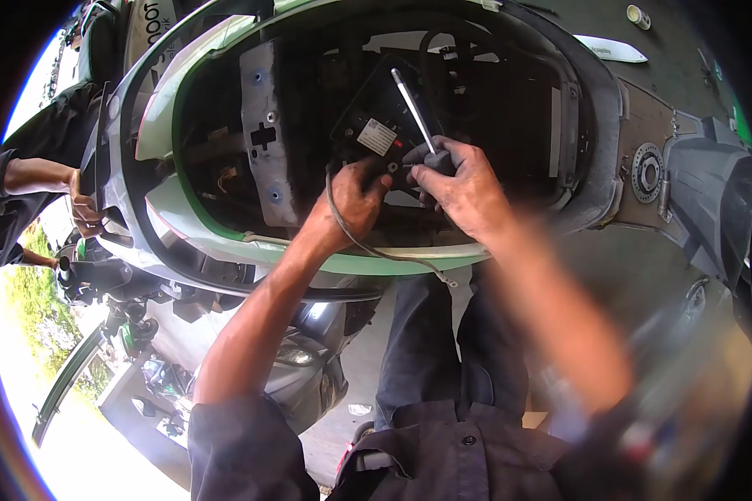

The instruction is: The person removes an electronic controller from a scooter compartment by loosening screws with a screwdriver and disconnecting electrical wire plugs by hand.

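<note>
At the centre, some fingers of the left hand (351, 199) are lost in shadow; the print on the white label (377, 137) is too small to read. At lower right, the right forearm (564, 305) is blurred.

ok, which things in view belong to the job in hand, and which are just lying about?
Job, by the look of it:
Metal-shafted tool, in the right grip
Black labelled box
Cable with a ring end
Green-rimmed body

Probably just lying about, on the floor:
Pale flat piece
Small round container
</note>
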`<control>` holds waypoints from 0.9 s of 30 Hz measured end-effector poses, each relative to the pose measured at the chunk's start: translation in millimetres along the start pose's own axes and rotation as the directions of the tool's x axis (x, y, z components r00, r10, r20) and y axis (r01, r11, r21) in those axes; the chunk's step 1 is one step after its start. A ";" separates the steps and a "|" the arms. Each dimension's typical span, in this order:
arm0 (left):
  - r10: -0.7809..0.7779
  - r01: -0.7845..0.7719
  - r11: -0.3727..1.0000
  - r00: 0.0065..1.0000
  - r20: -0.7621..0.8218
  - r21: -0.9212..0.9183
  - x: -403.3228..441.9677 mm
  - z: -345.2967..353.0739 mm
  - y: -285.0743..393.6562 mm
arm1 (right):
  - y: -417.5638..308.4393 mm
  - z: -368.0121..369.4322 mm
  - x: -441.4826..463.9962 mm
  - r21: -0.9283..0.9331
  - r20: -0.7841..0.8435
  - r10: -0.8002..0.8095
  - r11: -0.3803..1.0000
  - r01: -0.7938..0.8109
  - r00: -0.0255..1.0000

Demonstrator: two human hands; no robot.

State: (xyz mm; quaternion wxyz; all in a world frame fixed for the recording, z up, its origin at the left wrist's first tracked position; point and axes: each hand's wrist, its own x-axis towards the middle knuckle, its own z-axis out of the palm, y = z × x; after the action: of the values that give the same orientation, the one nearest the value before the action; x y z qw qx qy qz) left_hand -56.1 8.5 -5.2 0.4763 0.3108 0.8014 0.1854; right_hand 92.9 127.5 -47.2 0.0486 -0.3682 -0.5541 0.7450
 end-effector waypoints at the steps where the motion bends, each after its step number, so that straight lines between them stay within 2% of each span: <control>1: 0.014 -0.014 1.000 1.000 -0.011 0.007 0.5 1.3 -2.5 | -2.0 0.5 0.3 -0.082 0.003 -0.024 0.996 0.024 1.000; 2: 0.029 -0.029 0.999 0.999 -0.024 0.016 0.8 2.1 -3.8 | -4.4 0.9 0.8 -0.162 0.009 -0.050 0.985 0.051 0.999; 5: 0.055 -0.049 0.996 0.995 -0.081 0.073 -1.3 4.9 -3.1 | -13.3 3.5 0.3 -0.225 -0.014 -0.054 0.973 0.049 0.998; 8: 0.021 -0.020 0.999 1.000 -0.023 0.037 -1.3 1.9 4.0 | -11.8 5.4 0.2 -0.254 -0.008 -0.066 0.965 0.062 0.998; 14: 0.112 -0.113 0.994 0.993 -0.031 -0.004 -0.3 5.1 -1.9 | -11.2 10.7 1.3 -0.292 -0.039 -0.076 0.955 0.061 0.996; 20: 0.114 -0.115 0.993 0.993 -0.032 -0.037 -0.3 7.0 -3.9 | -0.6 14.9 6.5 -0.207 -0.045 -0.001 0.978 -0.009 0.999; 23: 0.076 -0.076 0.997 0.997 -0.006 -0.010 0.8 7.0 -4.6 | 23.5 17.2 13.7 -0.076 -0.027 0.007 0.997 -0.009 1.000; 27: 0.073 -0.073 0.997 0.997 -0.005 -0.002 3.0 10.8 -10.0 | 17.2 15.1 12.5 -0.100 -0.009 0.021 0.995 -0.022 1.000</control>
State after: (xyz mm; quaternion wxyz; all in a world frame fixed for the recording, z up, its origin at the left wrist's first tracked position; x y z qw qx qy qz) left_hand -50.9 3.1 -18.2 0.4677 0.3390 0.7903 0.2043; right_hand 80.6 115.1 -66.5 0.0243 -0.3789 -0.5867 0.7153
